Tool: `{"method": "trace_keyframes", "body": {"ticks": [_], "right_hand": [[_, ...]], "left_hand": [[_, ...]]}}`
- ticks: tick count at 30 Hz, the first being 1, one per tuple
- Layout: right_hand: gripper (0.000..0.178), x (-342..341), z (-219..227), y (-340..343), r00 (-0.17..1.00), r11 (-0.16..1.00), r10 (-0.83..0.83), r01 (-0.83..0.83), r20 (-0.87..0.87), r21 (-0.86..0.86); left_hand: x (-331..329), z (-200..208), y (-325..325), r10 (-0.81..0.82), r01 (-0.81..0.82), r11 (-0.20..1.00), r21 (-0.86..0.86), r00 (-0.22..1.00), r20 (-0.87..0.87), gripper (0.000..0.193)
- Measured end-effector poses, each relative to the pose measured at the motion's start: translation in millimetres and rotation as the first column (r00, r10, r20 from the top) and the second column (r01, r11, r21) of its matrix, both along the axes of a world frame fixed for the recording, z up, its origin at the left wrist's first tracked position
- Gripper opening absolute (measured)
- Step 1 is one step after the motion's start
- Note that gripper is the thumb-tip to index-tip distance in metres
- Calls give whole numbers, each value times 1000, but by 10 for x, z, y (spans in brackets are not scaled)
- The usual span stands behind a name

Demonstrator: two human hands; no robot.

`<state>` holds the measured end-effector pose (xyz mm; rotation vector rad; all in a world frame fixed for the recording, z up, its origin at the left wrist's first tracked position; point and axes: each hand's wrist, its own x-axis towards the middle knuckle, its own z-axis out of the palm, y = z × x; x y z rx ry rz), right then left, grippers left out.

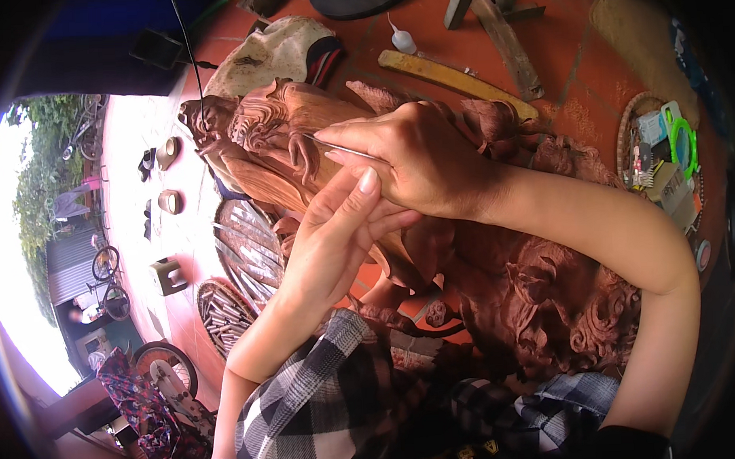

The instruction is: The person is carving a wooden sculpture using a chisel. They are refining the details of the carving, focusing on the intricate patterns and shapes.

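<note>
Mid-frame, the right hand (421, 151) pinches a thin silver metal tool (350, 151) over a reddish-brown carved wooden figure (321, 108), partly hiding it. The left hand (332, 221) touches the right, thumb extended, grip unclear. A yellowish wooden bar (459, 83) lies upper right.

No lettering or number can be read. At the lower edge, a small yellow triangular mark (492, 447), shaped like a warning sign, stands on a dark surface (427, 442), its inner detail too small to tell. Any print on the pale package (652, 128) in the round basket (626, 137) is likewise too small.
</note>
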<state>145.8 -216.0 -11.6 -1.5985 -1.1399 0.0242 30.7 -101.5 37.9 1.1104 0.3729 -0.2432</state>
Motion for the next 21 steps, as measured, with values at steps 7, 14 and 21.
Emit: {"method": "trace_keyframes", "body": {"ticks": [7, 14, 21], "right_hand": [[27, 114, 133, 6, 998, 997, 53, -55, -39, -52], [23, 53, 243, -38, 998, 995, 45, -48, -39, -85], [30, -8, 196, -44, 999, 995, 50, -50, 3, -90]], "left_hand": [[62, 107, -64, 31, -33, 996, 81, 999, 30, 38], [-32, 80, -64, 63, -62, 998, -14, 995, 80, 35], [-96, 32, -89, 77, -70, 995, -64, 992, 104, 34]]}}
